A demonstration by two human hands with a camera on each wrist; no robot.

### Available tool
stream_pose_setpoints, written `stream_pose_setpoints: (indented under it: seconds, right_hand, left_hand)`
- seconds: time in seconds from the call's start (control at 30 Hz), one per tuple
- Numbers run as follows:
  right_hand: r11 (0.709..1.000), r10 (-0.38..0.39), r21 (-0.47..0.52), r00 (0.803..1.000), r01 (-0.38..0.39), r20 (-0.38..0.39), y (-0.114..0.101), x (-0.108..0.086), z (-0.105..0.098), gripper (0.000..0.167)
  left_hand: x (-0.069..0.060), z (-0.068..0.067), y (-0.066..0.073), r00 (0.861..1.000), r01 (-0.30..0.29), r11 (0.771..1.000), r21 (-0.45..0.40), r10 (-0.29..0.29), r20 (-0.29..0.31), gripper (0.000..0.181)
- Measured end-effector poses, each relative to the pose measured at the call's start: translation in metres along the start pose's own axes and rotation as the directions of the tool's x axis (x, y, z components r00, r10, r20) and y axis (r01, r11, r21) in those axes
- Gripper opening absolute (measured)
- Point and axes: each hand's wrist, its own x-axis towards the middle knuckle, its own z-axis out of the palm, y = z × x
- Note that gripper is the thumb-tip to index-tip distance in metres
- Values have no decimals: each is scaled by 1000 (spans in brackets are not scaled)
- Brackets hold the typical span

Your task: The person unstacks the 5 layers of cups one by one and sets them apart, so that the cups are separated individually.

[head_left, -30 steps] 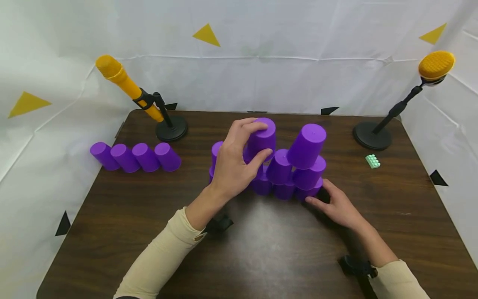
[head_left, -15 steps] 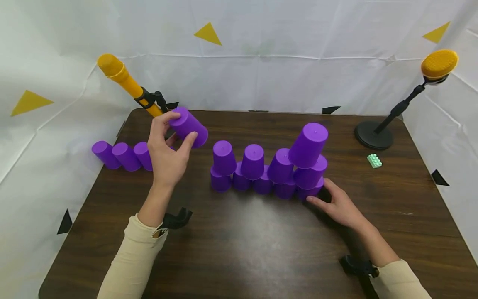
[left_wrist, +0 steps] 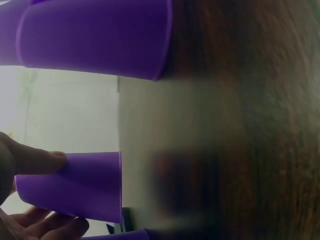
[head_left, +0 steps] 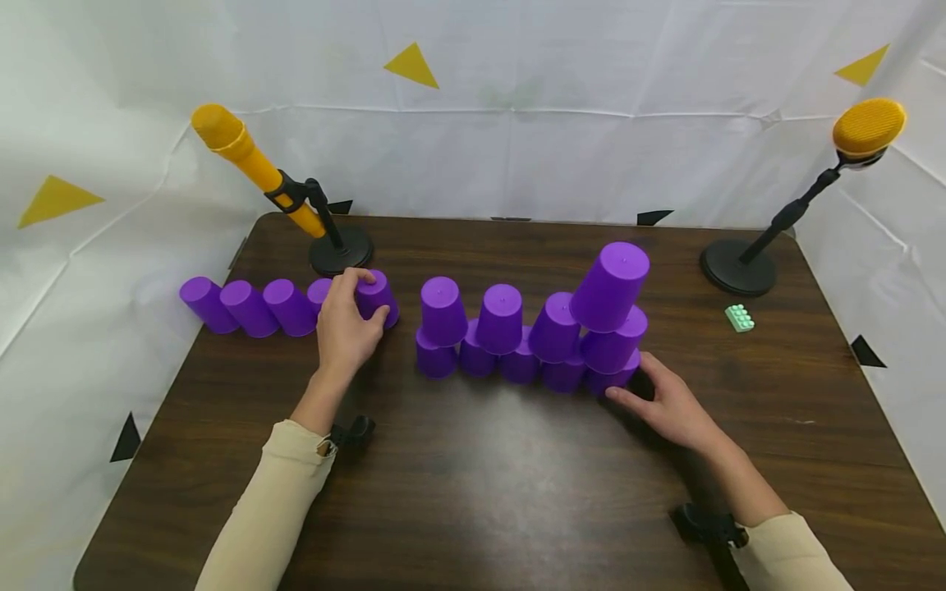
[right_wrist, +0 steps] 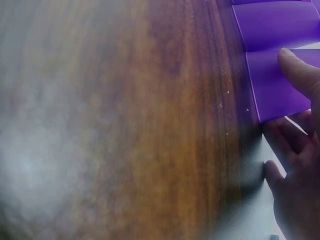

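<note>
My left hand [head_left: 346, 328] grips an upside-down purple cup [head_left: 378, 297] between thumb and fingers, at the right end of a row of purple cups [head_left: 290, 308]. One cup of that row is partly hidden behind the hand. In the left wrist view the held cup [left_wrist: 92, 187] stands upright, rim down; I cannot tell whether it touches the table. My right hand [head_left: 668, 406] holds the lowest right cup [head_left: 612, 379] of a stack, thumb in front and fingers behind. Above it are a second tier of cups [head_left: 501, 318] and a single top cup [head_left: 610, 287] at the right.
A yellow microphone [head_left: 254, 168] on a black stand is behind the left row. Another yellow microphone [head_left: 868, 129] stands at the back right. A mint toy brick [head_left: 739, 318] lies near it on the dark wooden table [head_left: 517, 492].
My left hand has lifted a cup off the stack's second level top, carried it left and lowered it beside the left row. The right hand has stayed at the stack's lower right.
</note>
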Motion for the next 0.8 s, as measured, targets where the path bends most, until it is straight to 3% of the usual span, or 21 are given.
stream_pose_setpoints:
  seconds: [0.27, 0.63, 0.8]
  right_hand:
    - [1000, 13, 6, 1000, -13, 13, -1, -1, 0, 58]
    - [1000, 10, 6, 1000, -10, 3, 1, 0, 0, 58]
    - [1000, 13, 8, 1000, -13, 11, 2, 0, 0, 58]
  left_hand:
    - [2, 8, -7, 999, 22, 998, 52, -25, 45, 45]
    - [-1, 6, -6, 999, 30, 996, 87, -34, 42, 46]
    - [-2, 0, -1, 1000, 4, 998, 70, -5, 12, 45]
